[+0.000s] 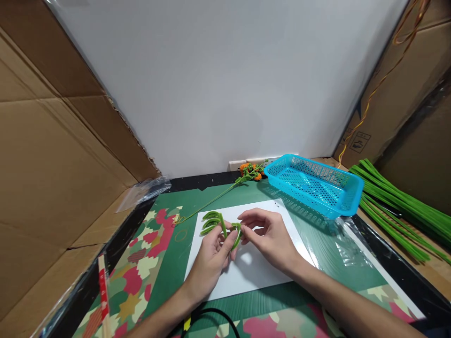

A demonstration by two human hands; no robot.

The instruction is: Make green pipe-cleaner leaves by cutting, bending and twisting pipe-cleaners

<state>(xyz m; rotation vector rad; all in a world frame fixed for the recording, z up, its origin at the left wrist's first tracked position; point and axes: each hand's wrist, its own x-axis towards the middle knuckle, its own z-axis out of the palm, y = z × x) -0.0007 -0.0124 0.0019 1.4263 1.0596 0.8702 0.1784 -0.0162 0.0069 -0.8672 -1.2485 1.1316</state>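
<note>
A green fuzzy wire piece (pixel 211 222), bent into several curved loops along a stem, is held above a white sheet (pixel 253 274). My left hand (pixel 214 256) is closed around its stem, the loops sticking out to the left. With thumb and forefinger, my right hand (pixel 266 233) pinches a smaller green loop on the right side of the same piece. The two hands are close together, and the fingers partly hide where the wires meet.
A blue perforated basket (pixel 317 185) sits at the back right, beside long green fuzzy stems (pixel 398 202). An orange flower sprig (pixel 252 172) lies at the back. Plastic bags (pixel 144 191) lie back left, a red-and-white strip (pixel 104 291) front left. Cardboard walls (pixel 52 141) flank the table.
</note>
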